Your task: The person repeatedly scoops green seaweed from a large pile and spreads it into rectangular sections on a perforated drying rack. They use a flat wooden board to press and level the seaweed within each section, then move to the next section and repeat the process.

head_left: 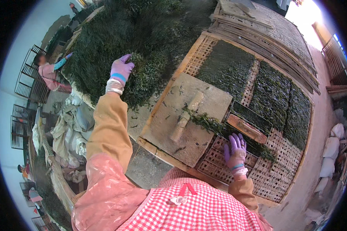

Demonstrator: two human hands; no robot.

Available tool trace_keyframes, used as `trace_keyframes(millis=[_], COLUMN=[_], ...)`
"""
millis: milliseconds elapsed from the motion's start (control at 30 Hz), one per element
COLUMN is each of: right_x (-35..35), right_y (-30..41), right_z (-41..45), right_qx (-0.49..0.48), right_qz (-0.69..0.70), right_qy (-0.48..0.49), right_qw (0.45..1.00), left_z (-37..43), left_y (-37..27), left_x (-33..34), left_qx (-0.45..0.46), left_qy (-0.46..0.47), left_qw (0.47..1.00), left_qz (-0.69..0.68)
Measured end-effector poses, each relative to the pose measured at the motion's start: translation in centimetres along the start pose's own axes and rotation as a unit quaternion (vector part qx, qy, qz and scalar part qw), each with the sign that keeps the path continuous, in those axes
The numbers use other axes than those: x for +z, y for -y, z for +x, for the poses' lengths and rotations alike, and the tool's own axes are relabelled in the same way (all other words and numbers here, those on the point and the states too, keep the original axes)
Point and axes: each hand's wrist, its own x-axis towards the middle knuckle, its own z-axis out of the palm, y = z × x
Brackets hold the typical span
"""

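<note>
My left hand, in a purple glove, reaches over a large heap of dark green leafy plant matter; its fingers are bent at a paler clump, and whether they grip any is unclear. My right hand, also gloved, rests with fingers spread on leaves at the near side of a wooden bar within a thin rectangular frame. Around it lies a woven lattice tray with a wooden rim, partly covered by flat dark green slabs. Left of the frame is a flat board with a rod-like handle and scattered leaves.
Stacked woven trays stand beyond the tray. A co-worker reaches to the heap's far left side. Pale sacks and cloths lie at the left, and white bundles line the right wall.
</note>
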Motion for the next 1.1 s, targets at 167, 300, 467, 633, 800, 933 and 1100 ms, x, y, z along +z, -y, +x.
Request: trace_keyframes(millis=[167,300,467,633,800,933,1100], right_x=[-3.6,-5.7,-7.8,-7.1,-6.3,-6.6,-6.9], right_y=[-0.7,-4.9,-8.6,-8.9,-9.6,-9.6,-8.6], right_z=[-1.5,-4.7,-7.9,-6.9,-7.4,-7.6,-6.7], right_qx=[-0.025,0.043,0.146,0.097,0.086,0.111,0.154], right_qz=[0.037,0.028,0.053,-0.102,-0.114,-0.079,-0.040], right_qy=[-0.101,-0.113,-0.133,-0.018,0.012,0.009,0.020], right_qw=[0.994,0.992,0.979,0.990,0.990,0.991,0.987], left_z=[-6.4,-16.3,-26.8,-33.1,-30.5,-28.4,-29.7], left_y=[-9.0,-16.9,-23.7,-26.3,-21.2,-19.9,-20.3], left_x=[3.8,12.6,26.4,33.7,32.7,28.9,27.0], left_qx=[0.031,0.064,0.111,0.359,0.435,0.349,0.377], left_qy=[0.067,0.245,0.389,0.367,0.329,0.306,0.263], left_qw=[0.941,0.936,0.906,0.837,0.767,0.775,0.764], left_qz=[-0.329,-0.243,-0.125,0.192,0.339,0.428,0.453])
